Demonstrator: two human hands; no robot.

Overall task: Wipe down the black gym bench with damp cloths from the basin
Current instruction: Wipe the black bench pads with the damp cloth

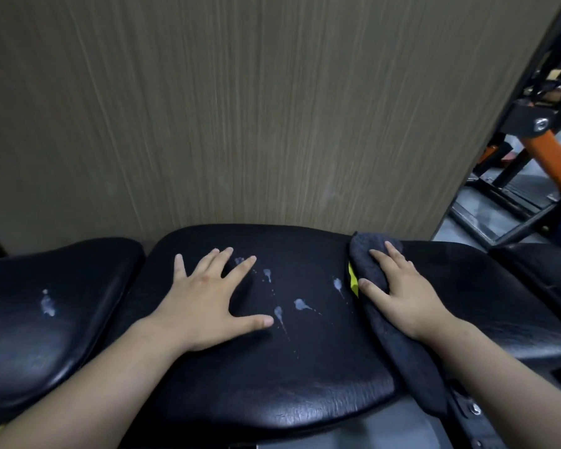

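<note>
The black gym bench [272,367] runs across the lower half of the view, its padded sections side by side. White splatter marks [300,304] dot the middle pad, and more smudges [47,304] sit on the left pad. My left hand [208,296] lies flat on the middle pad with fingers spread, holding nothing. My right hand [399,286] presses down on a dark grey cloth [399,345] at the gap between the middle and right pads. A yellow patch [353,281] shows at the cloth's left edge. The basin is out of view.
A wood-grain wall panel [240,108] rises directly behind the bench. To the right, orange and black gym machine frames [538,150] stand on a grey floor. Metal bench hardware [475,408] shows under the cloth's near end.
</note>
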